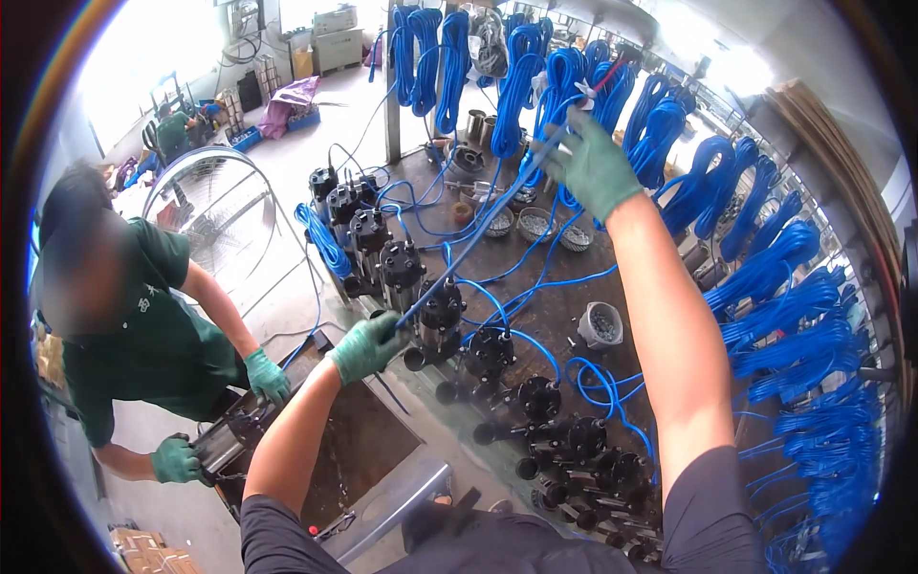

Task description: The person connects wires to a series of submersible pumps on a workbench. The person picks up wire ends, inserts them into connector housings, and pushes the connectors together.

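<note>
In a green glove, my left hand [366, 348] is closed around a blue cable [475, 237] beside the row of motor-like units. The cable runs straight up and right to my right hand [595, 170], also gloved in green, raised in front of the hanging blue coils. The right fingers are bent around the cable's upper stretch. Near my left hand stand metal cylindrical units with black tops [442, 306], lined along the bench edge. Several have blue cables coming from them. Whether the cable in my hands joins one of these units is hidden behind my left hand.
Blue cable coils [660, 143] hang along the right and far side. On the dark bench [535, 335] are a white tub [601, 325] and several bowls of small metal parts [535, 225]. At left, a co-worker in green gloves handles a metal cylinder [220, 446]; a large fan [212, 206] stands behind.
</note>
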Motion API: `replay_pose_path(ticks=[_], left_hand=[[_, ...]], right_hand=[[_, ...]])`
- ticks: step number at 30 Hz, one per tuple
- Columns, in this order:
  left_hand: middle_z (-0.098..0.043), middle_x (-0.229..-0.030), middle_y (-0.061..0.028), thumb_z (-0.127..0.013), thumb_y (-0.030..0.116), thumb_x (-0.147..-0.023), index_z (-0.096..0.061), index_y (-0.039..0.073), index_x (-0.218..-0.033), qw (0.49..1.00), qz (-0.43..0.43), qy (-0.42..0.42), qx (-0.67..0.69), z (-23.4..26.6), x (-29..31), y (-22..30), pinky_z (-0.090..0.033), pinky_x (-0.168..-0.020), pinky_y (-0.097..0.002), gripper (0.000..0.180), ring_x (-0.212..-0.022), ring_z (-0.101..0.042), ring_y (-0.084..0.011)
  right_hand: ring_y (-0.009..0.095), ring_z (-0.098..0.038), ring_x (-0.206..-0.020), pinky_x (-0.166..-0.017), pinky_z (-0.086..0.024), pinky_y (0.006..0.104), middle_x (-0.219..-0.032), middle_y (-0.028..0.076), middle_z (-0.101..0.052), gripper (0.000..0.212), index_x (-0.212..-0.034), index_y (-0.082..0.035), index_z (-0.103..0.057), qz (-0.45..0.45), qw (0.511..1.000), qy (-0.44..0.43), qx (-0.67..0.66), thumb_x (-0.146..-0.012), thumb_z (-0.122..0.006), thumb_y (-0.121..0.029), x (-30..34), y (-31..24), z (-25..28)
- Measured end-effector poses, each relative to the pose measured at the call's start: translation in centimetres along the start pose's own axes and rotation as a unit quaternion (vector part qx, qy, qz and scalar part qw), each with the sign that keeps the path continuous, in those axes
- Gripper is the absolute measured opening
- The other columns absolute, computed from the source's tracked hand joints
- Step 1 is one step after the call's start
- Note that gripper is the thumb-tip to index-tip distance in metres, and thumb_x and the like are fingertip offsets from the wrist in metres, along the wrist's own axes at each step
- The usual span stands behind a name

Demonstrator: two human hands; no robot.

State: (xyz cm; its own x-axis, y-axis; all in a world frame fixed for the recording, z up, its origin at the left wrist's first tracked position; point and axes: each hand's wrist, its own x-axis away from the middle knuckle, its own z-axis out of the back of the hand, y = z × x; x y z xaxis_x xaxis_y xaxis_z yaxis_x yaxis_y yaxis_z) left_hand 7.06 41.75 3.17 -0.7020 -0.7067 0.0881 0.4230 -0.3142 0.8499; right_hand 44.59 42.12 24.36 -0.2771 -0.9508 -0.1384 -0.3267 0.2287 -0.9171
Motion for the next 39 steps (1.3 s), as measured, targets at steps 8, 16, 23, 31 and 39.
replay_pose_path(ticks=[8, 16, 23, 31, 39], left_hand=[[-0.072, -0.12, -0.0154, -0.066, 0.021, -0.102, -0.055, 0.002, -0.142, 0.915, -0.204, -0.341, 0.061, -9.8, 5.6, 6.4, -0.058, -0.09, -0.0399, 0.046, -0.103, -0.072, -0.0262], [-0.068, -0.131, -0.0147, -0.066, 0.016, -0.1, -0.057, 0.002, -0.141, 0.867, -0.407, -0.285, 0.022, -15.3, -1.9, 6.4, -0.051, -0.105, -0.0392, 0.044, -0.12, -0.065, -0.0252], [-0.071, -0.118, -0.012, -0.063, 0.013, -0.099, -0.065, 0.004, -0.13, 0.916, -0.315, 0.106, 0.223, -1.6, -14.5, 14.6, -0.056, -0.091, -0.0355, 0.032, -0.106, -0.068, -0.0197], [-0.049, -0.154, -0.0205, -0.068, 0.032, -0.102, -0.037, 0.002, -0.155, 0.967, -0.164, 0.116, 0.156, 0.9, -32.3, 14.3, -0.039, -0.118, -0.0377, 0.069, -0.143, -0.048, -0.0291], [-0.073, -0.109, -0.0073, -0.07, 0.023, -0.1, -0.059, 0.007, -0.138, 0.929, -0.156, -0.004, 0.335, -0.9, -35.2, 17.1, -0.056, -0.072, -0.031, 0.042, -0.091, -0.069, -0.0151]], right_hand=[[0.022, -0.064, -0.064, -0.047, -0.047, 0.0322, -0.085, 0.016, -0.066, 0.029, -0.11, 0.001, -0.057, 0.128, 0.975, 0.173, -0.06, -0.105, -0.06, -0.028, -7.9, -7.2, -1.0], [0.016, -0.062, -0.068, -0.047, -0.042, 0.025, -0.08, 0.007, -0.06, 0.013, -0.104, 0.001, -0.062, 0.166, 0.984, 0.057, -0.042, -0.098, -0.063, -0.01, -4.4, -14.3, 0.6], [0.015, -0.046, -0.059, -0.038, -0.038, 0.0247, -0.085, 0.007, -0.052, 0.05, -0.148, 0.005, -0.047, 0.091, 0.972, -0.166, -0.137, -0.101, -0.047, -0.014, 18.1, -9.4, -0.5], [0.012, -0.046, -0.044, -0.033, -0.032, 0.0249, -0.077, 0.008, -0.057, 0.049, -0.155, 0.002, -0.037, 0.175, 0.972, -0.117, -0.102, -0.111, -0.044, -0.019, 25.9, -10.3, -1.6], [0.004, -0.036, -0.048, -0.038, -0.028, 0.0207, -0.075, -0.001, -0.053, 0.04, -0.137, -0.005, -0.058, 0.051, 0.965, 0.16, 0.202, -0.103, -0.053, -0.024, 22.3, -8.1, -2.2]])
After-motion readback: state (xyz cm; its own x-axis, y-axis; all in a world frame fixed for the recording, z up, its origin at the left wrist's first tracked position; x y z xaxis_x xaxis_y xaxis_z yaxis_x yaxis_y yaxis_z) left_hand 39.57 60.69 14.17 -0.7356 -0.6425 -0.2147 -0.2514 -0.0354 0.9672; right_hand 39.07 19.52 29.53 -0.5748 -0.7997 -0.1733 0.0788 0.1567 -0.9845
